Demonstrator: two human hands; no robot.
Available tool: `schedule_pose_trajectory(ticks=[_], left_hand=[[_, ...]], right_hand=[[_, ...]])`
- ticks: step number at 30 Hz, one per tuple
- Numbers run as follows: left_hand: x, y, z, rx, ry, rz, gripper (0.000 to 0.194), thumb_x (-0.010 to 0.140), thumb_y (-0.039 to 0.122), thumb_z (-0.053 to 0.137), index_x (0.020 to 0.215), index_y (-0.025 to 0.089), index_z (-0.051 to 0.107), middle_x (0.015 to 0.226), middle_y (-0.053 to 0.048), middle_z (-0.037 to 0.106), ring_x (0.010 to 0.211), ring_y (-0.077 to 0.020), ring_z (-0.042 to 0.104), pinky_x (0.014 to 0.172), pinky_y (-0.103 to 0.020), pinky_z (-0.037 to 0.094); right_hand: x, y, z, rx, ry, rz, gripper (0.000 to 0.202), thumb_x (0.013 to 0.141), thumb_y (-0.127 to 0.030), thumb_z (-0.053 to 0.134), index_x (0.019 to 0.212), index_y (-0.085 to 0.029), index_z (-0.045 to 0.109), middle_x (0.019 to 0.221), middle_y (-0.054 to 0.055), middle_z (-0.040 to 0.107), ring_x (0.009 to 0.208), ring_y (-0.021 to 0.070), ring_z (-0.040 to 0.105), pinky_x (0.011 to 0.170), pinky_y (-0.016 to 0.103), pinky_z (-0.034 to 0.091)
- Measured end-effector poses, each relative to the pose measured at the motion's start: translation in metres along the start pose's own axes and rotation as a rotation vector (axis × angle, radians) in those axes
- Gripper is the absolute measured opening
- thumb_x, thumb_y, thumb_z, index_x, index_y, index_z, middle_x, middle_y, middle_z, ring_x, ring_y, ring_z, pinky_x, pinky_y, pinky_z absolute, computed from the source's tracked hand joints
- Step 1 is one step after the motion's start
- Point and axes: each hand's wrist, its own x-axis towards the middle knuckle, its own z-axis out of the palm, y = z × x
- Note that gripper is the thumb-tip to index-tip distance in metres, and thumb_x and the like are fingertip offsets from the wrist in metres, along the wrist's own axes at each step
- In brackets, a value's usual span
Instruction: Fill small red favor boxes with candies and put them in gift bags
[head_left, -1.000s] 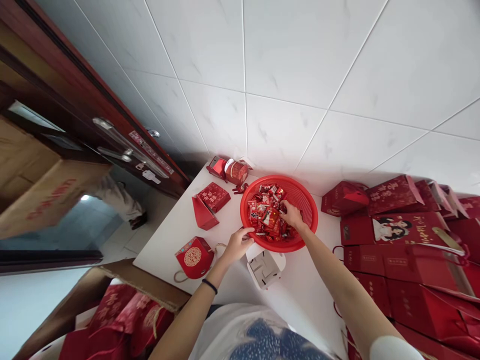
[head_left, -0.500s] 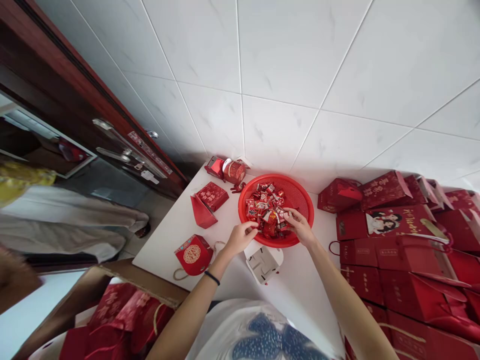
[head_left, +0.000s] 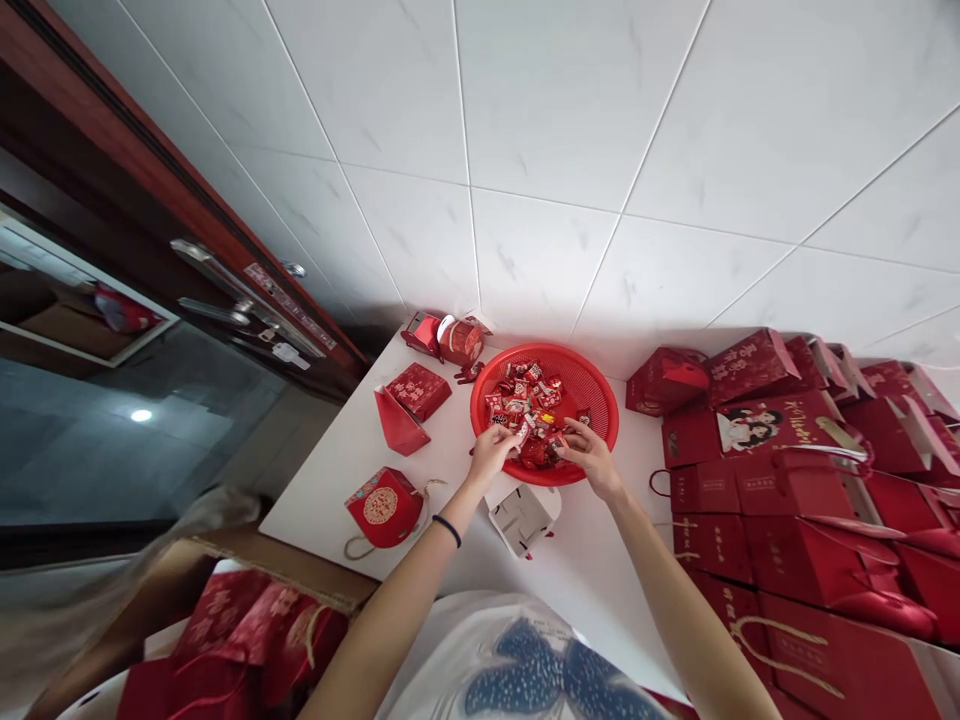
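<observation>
My left hand is over the near side of a red plastic basket, its fingertips pinching a red-and-white wrapped candy. To its right, my right hand reaches over the rim with bent fingers, closed on another wrapped candy. Many small red-wrapped candies lie loose in the basket, below both hands. Just in front of the basket stands an uncovered white-lined box, its inside facing me.
Red gift boxes crowd the right side. On the table's left are a round-fronted red box, an unfolded red box and small red items. A carton of red boxes stands lower left, near a door.
My left hand has moved up over the basket and now pinches a candy. My right hand has lowered slightly at the right rim. The other person at left has mostly left view, blurred.
</observation>
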Motion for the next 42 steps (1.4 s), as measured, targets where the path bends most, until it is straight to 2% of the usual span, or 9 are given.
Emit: schedule_pose_trajectory(ticks=[4, 9, 14, 18, 22, 25, 29, 33, 42], left_hand=[[-0.002, 0.001, -0.006, -0.111, -0.003, -0.071, 0.035, 0.062, 0.03, 0.081, 0.063, 0.018, 0.048, 0.073, -0.002, 0.069, 0.077, -0.0177, 0.071, 0.076, -0.033, 0.06], [-0.003, -0.003, -0.002, -0.122, 0.033, -0.086, 0.032, 0.065, 0.028, 0.08, 0.088, 0.02, 0.058, 0.079, 0.0, 0.069, 0.076, -0.0171, 0.071, 0.07, -0.032, 0.06], [-0.005, -0.008, 0.005, -0.042, -0.09, -0.075, 0.025, 0.077, 0.04, 0.07, 0.092, 0.02, 0.069, 0.096, -0.004, 0.073, 0.089, -0.0199, 0.068, 0.069, -0.029, 0.057], [-0.005, -0.009, 0.001, -0.063, -0.086, -0.05, 0.024, 0.071, 0.036, 0.076, 0.087, 0.018, 0.071, 0.089, -0.004, 0.073, 0.084, -0.0185, 0.068, 0.069, -0.025, 0.055], [0.0, -0.006, -0.01, -0.175, -0.02, -0.086, 0.027, 0.07, 0.032, 0.078, 0.092, 0.019, 0.07, 0.085, -0.002, 0.072, 0.075, -0.0163, 0.068, 0.066, -0.027, 0.057], [0.005, -0.005, -0.015, -0.239, 0.068, -0.082, 0.026, 0.07, 0.031, 0.078, 0.091, 0.019, 0.069, 0.085, -0.002, 0.071, 0.075, -0.0156, 0.067, 0.068, -0.028, 0.059], [0.007, -0.006, -0.016, -0.205, 0.028, -0.103, 0.029, 0.073, 0.036, 0.079, 0.094, 0.018, 0.069, 0.088, -0.003, 0.072, 0.078, -0.0158, 0.067, 0.073, -0.031, 0.061], [0.007, -0.008, -0.02, -0.23, -0.034, -0.116, 0.03, 0.074, 0.036, 0.08, 0.095, 0.019, 0.07, 0.088, -0.002, 0.072, 0.079, -0.0151, 0.068, 0.08, -0.034, 0.061], [0.006, -0.006, -0.028, -0.317, -0.098, -0.165, 0.025, 0.078, 0.03, 0.077, 0.099, 0.019, 0.068, 0.09, -0.003, 0.071, 0.086, -0.0167, 0.071, 0.089, -0.036, 0.059]], right_hand=[[0.004, 0.001, -0.006, -0.006, 0.117, -0.021, 0.054, 0.052, -0.035, 0.086, 0.101, -0.019, 0.069, 0.09, 0.006, 0.074, 0.084, 0.024, 0.069, 0.073, 0.038, 0.059], [-0.007, -0.001, 0.017, -0.337, 0.232, -0.315, 0.042, 0.071, -0.033, 0.073, 0.11, -0.022, 0.064, 0.091, 0.005, 0.07, 0.081, 0.0207, 0.065, 0.077, 0.037, 0.057], [-0.03, 0.009, 0.062, -0.673, 0.074, -0.496, 0.029, 0.077, -0.021, 0.063, 0.107, -0.024, 0.065, 0.103, 0.008, 0.069, 0.096, 0.0243, 0.064, 0.089, 0.04, 0.054], [-0.036, 0.017, 0.076, -0.589, -0.08, -0.531, 0.014, 0.082, -0.024, 0.06, 0.092, -0.024, 0.07, 0.107, 0.008, 0.071, 0.103, 0.0241, 0.065, 0.094, 0.039, 0.053], [-0.014, 0.014, 0.059, -0.466, 0.038, -0.393, 0.022, 0.088, -0.033, 0.053, 0.091, -0.022, 0.071, 0.103, 0.009, 0.073, 0.094, 0.0236, 0.069, 0.086, 0.037, 0.055], [0.015, 0.012, 0.042, -0.66, 0.133, -0.306, 0.03, 0.086, -0.033, 0.056, 0.109, -0.02, 0.07, 0.107, 0.011, 0.072, 0.098, 0.0265, 0.067, 0.09, 0.041, 0.053], [0.046, 0.015, 0.032, -1.118, -0.048, -0.265, 0.061, 0.073, -0.031, 0.076, 0.132, -0.027, 0.061, 0.139, 0.013, 0.057, 0.125, 0.0336, 0.054, 0.102, 0.046, 0.044], [0.063, 0.012, 0.021, -1.25, -0.187, -0.236, 0.045, 0.074, -0.023, 0.077, 0.118, -0.027, 0.069, 0.123, 0.009, 0.066, 0.112, 0.0273, 0.062, 0.093, 0.035, 0.048], [0.09, -0.006, -0.024, -1.185, 0.228, -0.267, 0.047, 0.081, -0.015, 0.051, 0.127, -0.017, 0.063, 0.125, 0.015, 0.063, 0.116, 0.031, 0.058, 0.098, 0.042, 0.046]])
